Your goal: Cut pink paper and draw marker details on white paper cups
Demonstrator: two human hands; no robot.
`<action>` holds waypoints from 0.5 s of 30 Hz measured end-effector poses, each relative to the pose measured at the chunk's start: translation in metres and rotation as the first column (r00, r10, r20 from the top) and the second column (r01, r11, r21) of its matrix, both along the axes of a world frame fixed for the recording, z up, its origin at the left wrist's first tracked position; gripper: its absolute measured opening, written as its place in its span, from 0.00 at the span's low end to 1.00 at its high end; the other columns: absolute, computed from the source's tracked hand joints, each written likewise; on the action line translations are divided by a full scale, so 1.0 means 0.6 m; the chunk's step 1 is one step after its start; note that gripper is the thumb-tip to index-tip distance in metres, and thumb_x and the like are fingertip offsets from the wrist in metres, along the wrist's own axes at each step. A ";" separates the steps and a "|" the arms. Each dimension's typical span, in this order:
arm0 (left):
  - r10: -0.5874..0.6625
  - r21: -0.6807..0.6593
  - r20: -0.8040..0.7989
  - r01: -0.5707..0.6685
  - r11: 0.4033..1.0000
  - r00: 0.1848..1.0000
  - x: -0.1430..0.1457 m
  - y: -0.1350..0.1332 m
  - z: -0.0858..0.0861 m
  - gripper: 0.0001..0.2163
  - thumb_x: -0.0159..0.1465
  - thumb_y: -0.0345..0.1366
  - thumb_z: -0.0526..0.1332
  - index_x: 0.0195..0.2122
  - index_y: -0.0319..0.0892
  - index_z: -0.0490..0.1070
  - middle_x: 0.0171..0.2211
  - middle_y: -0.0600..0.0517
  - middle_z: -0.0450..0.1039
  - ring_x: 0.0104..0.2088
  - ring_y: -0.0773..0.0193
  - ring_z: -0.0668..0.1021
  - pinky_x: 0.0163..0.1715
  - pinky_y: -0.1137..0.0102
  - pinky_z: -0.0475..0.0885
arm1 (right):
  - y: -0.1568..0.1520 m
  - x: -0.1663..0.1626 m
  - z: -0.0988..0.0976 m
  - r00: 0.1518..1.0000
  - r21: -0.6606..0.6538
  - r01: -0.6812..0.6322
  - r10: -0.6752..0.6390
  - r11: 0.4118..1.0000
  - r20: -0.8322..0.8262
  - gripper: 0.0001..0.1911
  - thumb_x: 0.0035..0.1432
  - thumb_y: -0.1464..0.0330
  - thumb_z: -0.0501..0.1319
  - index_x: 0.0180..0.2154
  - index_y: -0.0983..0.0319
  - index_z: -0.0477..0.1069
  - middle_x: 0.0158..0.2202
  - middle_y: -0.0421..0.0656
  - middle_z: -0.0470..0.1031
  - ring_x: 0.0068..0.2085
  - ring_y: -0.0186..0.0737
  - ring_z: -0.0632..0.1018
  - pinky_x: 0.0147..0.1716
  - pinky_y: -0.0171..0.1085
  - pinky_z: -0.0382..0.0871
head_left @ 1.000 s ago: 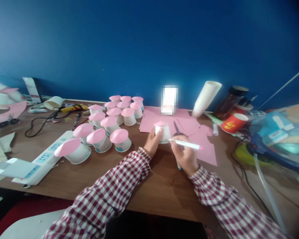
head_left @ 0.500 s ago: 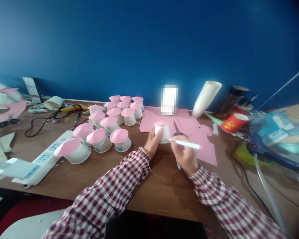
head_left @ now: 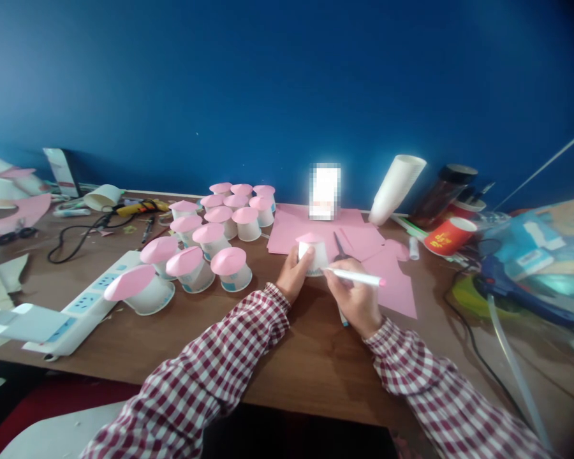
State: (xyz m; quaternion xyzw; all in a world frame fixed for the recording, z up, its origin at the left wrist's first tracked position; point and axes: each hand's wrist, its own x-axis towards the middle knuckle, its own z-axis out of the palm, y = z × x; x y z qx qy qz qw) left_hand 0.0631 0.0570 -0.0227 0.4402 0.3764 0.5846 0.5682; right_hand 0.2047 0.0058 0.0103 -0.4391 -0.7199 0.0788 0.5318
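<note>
My left hand (head_left: 294, 273) is wrapped round the left side of an upside-down paper cup (head_left: 317, 256) with a pink paper cone on top. A zigzag line runs along the cup's lower edge. In my right hand (head_left: 356, 293) is a white marker pen (head_left: 358, 276) with a pink end; its tip is at the cup near that line. Left of my hands stand several similar paper cups (head_left: 234, 278) with pink cone tops. Pink paper sheets (head_left: 291, 231) lie behind the held cup, with dark-handled scissors partly hidden by my right hand.
A white power strip (head_left: 83, 303) lies at the left, near a yellow-handled tool (head_left: 141, 208) with a black cord. At the back right are a leaning stack of paper cups (head_left: 396, 190) and a red cup (head_left: 450, 236). A blue glue gun (head_left: 521, 290) lies at the far right.
The marker's tip has shifted slightly left along the cup's lower edge. Both hands keep their grips, and the other things stay in place.
</note>
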 end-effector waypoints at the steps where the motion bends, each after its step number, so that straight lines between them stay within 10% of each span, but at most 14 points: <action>1: 0.003 0.002 -0.008 -0.003 1.000 1.000 0.000 0.000 0.001 0.21 0.59 0.54 0.64 0.40 0.39 0.70 0.33 0.51 0.71 0.33 0.64 0.73 0.36 0.68 0.69 | 0.000 0.000 0.000 1.000 0.000 0.002 -0.002 1.000 -0.005 0.03 0.62 0.68 0.62 0.35 0.60 0.72 0.32 0.42 0.75 0.33 0.39 0.76 0.34 0.38 0.72; 15: 0.008 -0.001 -0.003 -0.008 1.000 1.000 0.002 -0.004 0.004 0.21 0.58 0.54 0.65 0.40 0.40 0.69 0.32 0.52 0.70 0.33 0.65 0.72 0.36 0.69 0.68 | -0.002 -0.004 0.009 0.996 0.156 0.001 -0.014 0.988 0.088 0.01 0.62 0.70 0.61 0.36 0.58 0.70 0.34 0.44 0.75 0.37 0.43 0.77 0.40 0.44 0.75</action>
